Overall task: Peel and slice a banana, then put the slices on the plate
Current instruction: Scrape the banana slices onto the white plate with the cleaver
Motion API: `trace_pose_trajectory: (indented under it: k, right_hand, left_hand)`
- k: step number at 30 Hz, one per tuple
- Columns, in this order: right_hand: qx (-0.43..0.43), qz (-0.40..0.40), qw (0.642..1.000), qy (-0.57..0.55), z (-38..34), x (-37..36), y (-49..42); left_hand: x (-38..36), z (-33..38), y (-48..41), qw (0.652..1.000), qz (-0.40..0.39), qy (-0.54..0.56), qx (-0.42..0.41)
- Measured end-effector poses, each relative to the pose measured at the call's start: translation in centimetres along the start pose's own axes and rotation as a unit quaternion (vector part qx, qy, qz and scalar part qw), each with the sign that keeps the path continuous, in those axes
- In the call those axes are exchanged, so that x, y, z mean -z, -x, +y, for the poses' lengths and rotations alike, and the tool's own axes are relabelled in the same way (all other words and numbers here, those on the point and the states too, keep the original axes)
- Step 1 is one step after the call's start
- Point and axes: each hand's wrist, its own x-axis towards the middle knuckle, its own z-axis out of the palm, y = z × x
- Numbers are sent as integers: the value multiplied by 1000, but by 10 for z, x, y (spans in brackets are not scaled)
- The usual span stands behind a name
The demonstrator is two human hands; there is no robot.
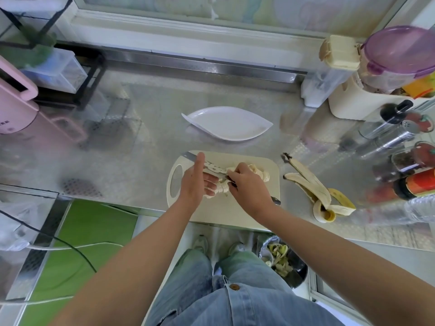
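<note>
One white leaf-shaped plate (226, 123) lies bare in the middle of the counter (141, 142), just beyond the one pale cutting board (254, 158), which sits at the counter's near edge. One knife (211, 168) lies slantwise over the board, its spotted blade pointing to the far left corner of the board. The right hand (249, 184) is clenched round the knife's handle, whose butt pokes out behind the wrist. The left hand (193, 184) is held flat, thumb raised, its fingers (209, 182) straight and pressed against the banana slices (221, 188), which are bunched between the two hands and too crowded to count. One empty banana peel (315, 187) sprawls on the counter just right of the board, apart from it. Small marks on the pink appliance (14, 109) at the left edge and the label of the red-orange bottle (416, 182) at the right edge are too blurred to read
</note>
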Motion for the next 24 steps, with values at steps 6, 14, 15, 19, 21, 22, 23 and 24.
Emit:
trace_pose_trajectory:
  k: [6,14,15,19,21,22,23,24]
  right_hand:
    - [57,-37,997,-24,5,-6,15]
    - [100,-52,992,-59,7,-8,21]
    - [103,-56,991,-65,8,-9,22]
    - [79,-54,991,-94,9,-3,16]
    - [84,-25,992,-89,9,2,10]
    - [96,-7,992,-86,10,5,5]
    - [109,2,990,-85,12,8,0]
    - [118,-7,989,-84,13,11,-5]
  left_hand:
    - [-10,-11,-3,998,52,5,42]
    - [-7,-8,-1,986,68,121,88]
    - [-6,-8,-1,986,72,121,87]
    - [-2,-4,-2,986,85,116,83]
    - [-2,1,-4,986,86,114,80]
    - [-2,4,-5,987,81,117,77]
    - [-3,8,-6,987,76,119,71]
    - [-5,12,-6,988,71,123,65]
